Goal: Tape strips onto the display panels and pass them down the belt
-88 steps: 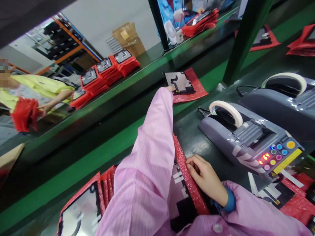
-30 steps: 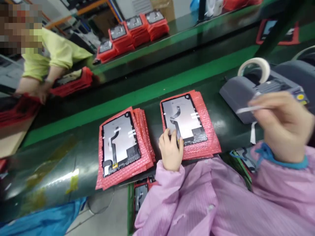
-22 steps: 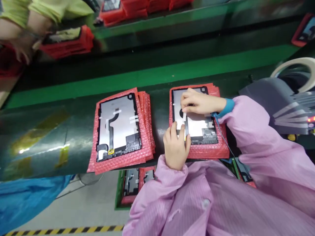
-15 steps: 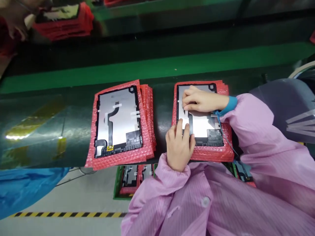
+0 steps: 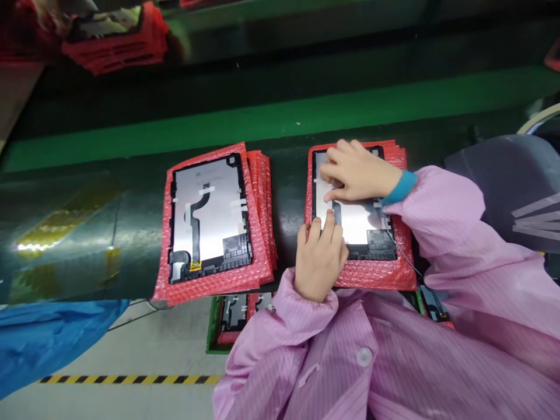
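Observation:
A tablet screen panel (image 5: 356, 224), silver-backed with a black frame, rests on a stack of red bubble-wrap sleeves (image 5: 376, 277) on the right. My left hand (image 5: 321, 256) lies over its lower left part, fingers stretched out, the index fingertip touching the panel near a white tape strip. Above it, my right hand (image 5: 356, 172) is curved over the upper part, thumb apart from the other fingers and its tip near the dark flex cable. A teal wrist strap (image 5: 401, 188) with a cord circles my right wrist. My right hand hides much of the panel's top.
A second screen panel (image 5: 214, 216) lies on more red sleeves to the left. Both stacks sit on a dark green work surface (image 5: 79, 233). Below it stands a green crate (image 5: 214, 326) holding panels. Across the way is another red stack (image 5: 122, 49); a grey chair back (image 5: 503, 175) is at right.
My right hand has shifted slightly up, its thumb and fingers spreading from a pinched pose. My left fingers have moved a little, still on the panel. The view has shifted slightly.

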The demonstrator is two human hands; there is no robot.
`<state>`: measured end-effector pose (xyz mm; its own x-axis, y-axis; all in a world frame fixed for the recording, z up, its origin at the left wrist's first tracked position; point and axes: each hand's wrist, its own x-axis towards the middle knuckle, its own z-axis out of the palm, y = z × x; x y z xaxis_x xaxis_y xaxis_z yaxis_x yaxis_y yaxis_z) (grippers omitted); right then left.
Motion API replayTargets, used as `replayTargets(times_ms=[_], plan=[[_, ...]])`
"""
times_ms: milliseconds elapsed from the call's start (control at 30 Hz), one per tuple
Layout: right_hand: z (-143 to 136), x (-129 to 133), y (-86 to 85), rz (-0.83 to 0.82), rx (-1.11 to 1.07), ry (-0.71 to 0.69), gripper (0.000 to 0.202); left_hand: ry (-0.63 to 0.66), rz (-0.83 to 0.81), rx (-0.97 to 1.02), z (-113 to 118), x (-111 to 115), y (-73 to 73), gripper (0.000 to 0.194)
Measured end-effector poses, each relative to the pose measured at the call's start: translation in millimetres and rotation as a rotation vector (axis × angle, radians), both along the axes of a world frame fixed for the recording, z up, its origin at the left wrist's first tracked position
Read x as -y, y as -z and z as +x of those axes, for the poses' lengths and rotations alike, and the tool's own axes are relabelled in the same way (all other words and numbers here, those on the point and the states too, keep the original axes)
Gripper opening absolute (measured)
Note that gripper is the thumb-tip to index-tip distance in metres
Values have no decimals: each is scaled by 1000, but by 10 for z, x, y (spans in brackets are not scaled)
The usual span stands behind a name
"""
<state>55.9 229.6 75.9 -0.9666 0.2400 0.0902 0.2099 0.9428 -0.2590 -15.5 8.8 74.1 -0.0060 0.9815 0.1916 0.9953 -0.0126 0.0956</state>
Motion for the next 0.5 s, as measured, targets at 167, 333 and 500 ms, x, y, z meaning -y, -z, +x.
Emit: replayTargets(times_ms=[167,333,500], plan=[[55,-47,-142,79,-178,339,38,40,-44,77,-70,67,7,32],[987,906,-592,33,-414,520,28,230,-65,281,-332,209,-34,44],[2428,1616,-388,17,-961,1319,22,239,16,257,-349,-88,60,58]])
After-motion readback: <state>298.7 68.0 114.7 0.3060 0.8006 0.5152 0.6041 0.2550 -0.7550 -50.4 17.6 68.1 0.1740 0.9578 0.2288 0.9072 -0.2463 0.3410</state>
